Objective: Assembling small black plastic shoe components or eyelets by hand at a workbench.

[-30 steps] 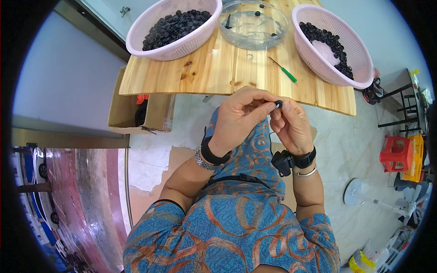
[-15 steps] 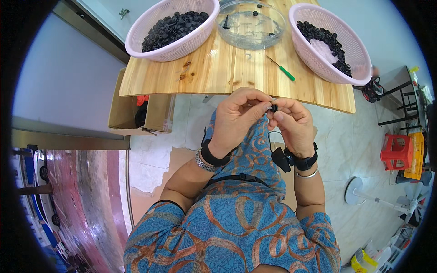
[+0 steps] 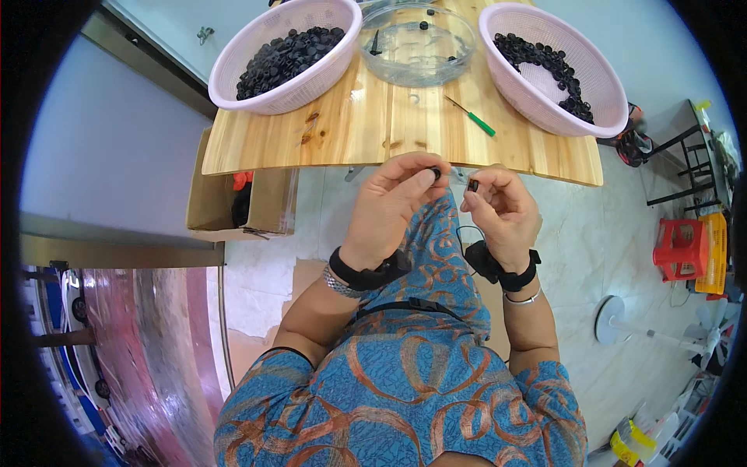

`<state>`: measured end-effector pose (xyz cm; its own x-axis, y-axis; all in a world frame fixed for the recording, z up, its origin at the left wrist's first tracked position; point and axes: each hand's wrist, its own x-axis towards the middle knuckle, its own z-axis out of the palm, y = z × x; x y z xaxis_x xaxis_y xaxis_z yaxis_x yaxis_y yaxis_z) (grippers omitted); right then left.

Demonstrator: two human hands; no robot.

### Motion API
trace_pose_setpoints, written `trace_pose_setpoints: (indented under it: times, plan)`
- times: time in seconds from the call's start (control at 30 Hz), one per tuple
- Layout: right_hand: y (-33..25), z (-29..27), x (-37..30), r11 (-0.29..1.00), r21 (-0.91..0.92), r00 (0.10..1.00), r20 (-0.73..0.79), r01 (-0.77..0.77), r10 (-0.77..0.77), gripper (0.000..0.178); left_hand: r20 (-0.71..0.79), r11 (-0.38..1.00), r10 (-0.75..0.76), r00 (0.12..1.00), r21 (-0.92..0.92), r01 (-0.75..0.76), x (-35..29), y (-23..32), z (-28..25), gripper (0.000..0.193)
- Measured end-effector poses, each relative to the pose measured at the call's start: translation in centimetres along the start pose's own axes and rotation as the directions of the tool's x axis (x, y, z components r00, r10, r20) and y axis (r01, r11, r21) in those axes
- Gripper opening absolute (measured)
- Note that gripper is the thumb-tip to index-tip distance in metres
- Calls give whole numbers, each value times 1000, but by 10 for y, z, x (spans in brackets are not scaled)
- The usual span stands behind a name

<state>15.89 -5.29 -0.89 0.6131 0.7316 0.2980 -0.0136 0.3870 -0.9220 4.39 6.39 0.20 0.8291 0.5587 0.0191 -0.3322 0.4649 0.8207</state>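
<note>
Just in front of the table's near edge, my left hand (image 3: 393, 204) pinches a small round black part (image 3: 434, 173) between thumb and fingers. Beside it, my right hand (image 3: 504, 214) grips another small black part (image 3: 472, 185) with thumb and forefinger. A gap separates the two parts. Some faint clear stuff shows between my fingertips, too small to make out. On the wooden table (image 3: 272, 140) stand a pink basket (image 3: 226, 66) heaped with black round parts at left, and a pink basket (image 3: 611, 86) with fewer black parts at right.
Between the baskets sits a clear round tray (image 3: 416, 76) with a few black bits. A green-handled screwdriver (image 3: 481, 124) lies on the table. A cardboard box (image 3: 204, 214) stands under the left end. Further right are a red stool (image 3: 671, 249) and a fan (image 3: 611, 319).
My hands have moved apart from touching. The black part that was between them now shows as two separate pieces, one in each hand. The view has shifted slightly.
</note>
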Motion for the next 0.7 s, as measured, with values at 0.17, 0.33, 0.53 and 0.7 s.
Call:
trace_pose_setpoints:
  times: [0.17, 0.33, 0.53, 0.7]
  plan:
    - [3, -2, 5, 914, -327, 968, 7, 239, -250, 22, 21, 978, -90, 996, -189, 92, -4, 5, -9, 28]
    - [-2, 2, 6, 857, -444, 960, 27, 262, -279, 21, 35, 933, -148, 988, -327, 151, -5, 6, -15, 32]
    - [-14, 15, 7, 802, -509, 946, 86, 313, -314, 20, 71, 906, -157, 985, -386, 172, -6, 2, -23, 33]
    - [-20, 22, 12, 800, -496, 941, 155, 336, -299, 19, 56, 940, -117, 992, -317, 129, -10, 1, -22, 30]
